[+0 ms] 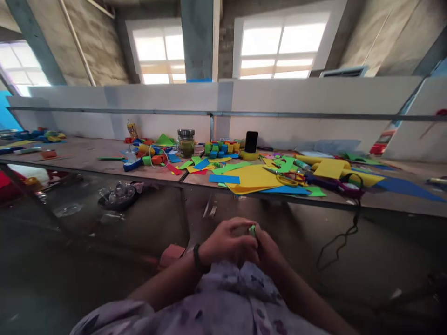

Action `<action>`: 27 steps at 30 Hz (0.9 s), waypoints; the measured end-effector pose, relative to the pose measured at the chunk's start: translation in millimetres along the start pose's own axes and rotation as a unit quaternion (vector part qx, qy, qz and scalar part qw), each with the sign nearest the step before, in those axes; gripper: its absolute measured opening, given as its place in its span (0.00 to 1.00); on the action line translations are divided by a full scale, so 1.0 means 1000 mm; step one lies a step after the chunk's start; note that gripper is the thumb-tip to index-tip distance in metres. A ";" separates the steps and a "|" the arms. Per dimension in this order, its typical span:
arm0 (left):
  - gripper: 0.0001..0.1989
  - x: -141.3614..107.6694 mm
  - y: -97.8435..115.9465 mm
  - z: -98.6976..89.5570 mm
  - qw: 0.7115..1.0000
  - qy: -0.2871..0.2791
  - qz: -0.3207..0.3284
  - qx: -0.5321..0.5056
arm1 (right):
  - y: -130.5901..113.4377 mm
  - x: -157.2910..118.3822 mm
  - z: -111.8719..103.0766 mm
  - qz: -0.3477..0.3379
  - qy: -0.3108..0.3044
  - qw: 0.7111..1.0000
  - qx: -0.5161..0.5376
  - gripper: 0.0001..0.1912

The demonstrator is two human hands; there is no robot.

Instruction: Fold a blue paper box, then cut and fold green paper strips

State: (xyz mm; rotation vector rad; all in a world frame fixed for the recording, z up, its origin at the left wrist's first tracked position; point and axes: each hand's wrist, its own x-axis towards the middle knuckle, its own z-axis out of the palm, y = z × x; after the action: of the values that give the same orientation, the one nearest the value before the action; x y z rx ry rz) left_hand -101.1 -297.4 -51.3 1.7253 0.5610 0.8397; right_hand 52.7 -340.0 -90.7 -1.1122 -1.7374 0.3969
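Close together above my lap, my left hand [228, 241] and my right hand [268, 246] meet at the fingertips around a small light green piece [252, 230]. Only a bit of that piece shows between the fingers; it looks like folded or rolled foam or paper, but I cannot tell which. Both hands are closed on it, with the left fingers bent over toward the right hand. Ahead on the table edge lie a blue strip [224, 179], yellow sheets [253, 179] and yellow-handled scissors [286, 180].
Along the long table [87, 156] stand a lidded glass jar [186, 143], several colored cubes [221, 149], a phone [251, 141] on a yellow roll, and a purple tool [331, 185] whose black cord hangs over the edge. Beneath the table, a dark tray [118, 202] holds clear plastic pieces.
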 end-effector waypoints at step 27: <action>0.29 0.008 0.009 -0.028 0.965 0.148 0.092 0.198 | 0.005 0.042 -0.014 0.255 -0.014 0.876 0.409 0.27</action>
State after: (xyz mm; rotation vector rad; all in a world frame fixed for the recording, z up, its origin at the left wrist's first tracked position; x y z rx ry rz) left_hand -117.7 -276.6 -36.1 2.0514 0.8211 1.1920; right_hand 63.2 -306.4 -64.2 -0.8907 -1.0582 1.3383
